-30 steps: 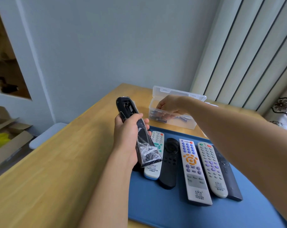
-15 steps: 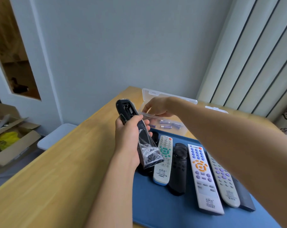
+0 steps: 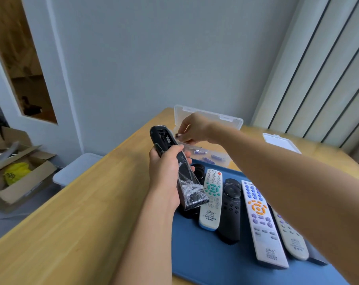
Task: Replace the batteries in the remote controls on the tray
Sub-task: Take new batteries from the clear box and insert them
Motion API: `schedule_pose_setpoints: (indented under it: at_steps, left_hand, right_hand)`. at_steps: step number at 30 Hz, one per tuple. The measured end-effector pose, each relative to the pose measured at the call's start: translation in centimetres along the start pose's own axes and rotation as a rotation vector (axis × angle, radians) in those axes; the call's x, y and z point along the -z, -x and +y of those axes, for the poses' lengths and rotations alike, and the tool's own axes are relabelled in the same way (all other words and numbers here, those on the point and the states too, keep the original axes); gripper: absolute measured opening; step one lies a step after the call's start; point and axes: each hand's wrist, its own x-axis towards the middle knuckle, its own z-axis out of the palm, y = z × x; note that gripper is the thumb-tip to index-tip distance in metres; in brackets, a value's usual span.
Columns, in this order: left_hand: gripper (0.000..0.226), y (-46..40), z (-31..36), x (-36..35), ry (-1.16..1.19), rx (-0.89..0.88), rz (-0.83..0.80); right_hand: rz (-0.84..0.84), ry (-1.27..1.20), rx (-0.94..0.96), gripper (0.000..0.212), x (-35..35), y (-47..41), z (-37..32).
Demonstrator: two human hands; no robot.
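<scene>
My left hand (image 3: 166,171) grips a black remote (image 3: 168,145) wrapped in clear plastic, back side up, its battery bay uncovered at the top. My right hand (image 3: 193,128) pinches a battery (image 3: 178,136) just right of that bay, touching or nearly touching the remote's edge. Behind it stands a clear plastic box (image 3: 226,159) with several purple batteries inside. On the blue tray (image 3: 205,264) lie several remotes: a white one with teal keys (image 3: 211,200), a black one (image 3: 231,210), a white one with orange keys (image 3: 261,223), and a grey-white one (image 3: 291,241) partly under my right forearm.
The tray rests on a wooden table (image 3: 71,223) against a grey wall. A clear lid (image 3: 280,141) lies at the back right by the vertical blinds. On the floor at left sit an open cardboard box (image 3: 16,177) and a white bin (image 3: 75,169).
My right hand has come out of the clear box with a battery and moved left and up to the remote's open bay. The view has tilted upward.
</scene>
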Motion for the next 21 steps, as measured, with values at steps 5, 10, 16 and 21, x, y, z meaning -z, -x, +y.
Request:
schedule_pose_setpoints:
  at_steps: [5,10,16,21]
  left_hand:
    - [0.023,1.0,-0.5,-1.7,-0.001,0.060,-0.093]
    - [0.036,4.1,-2.2,-4.7,-0.041,0.215,-0.290]
    - [0.038,10.7,-5.1,-8.7,-0.158,0.265,-0.486]
    - [0.046,14.9,-8.9,-11.6,-0.263,0.230,-0.523]
  right_hand:
    - [0.064,-0.429,0.102,0.008,2.7,7.6,2.3]
    - [0.059,-1.114,0.012,0.014,3.9,18.3,7.7]
    - [0.187,-1.410,-0.107,0.016,3.1,30.1,12.8]
    - [0.416,-1.292,-0.121,0.011,2.7,33.8,14.7]
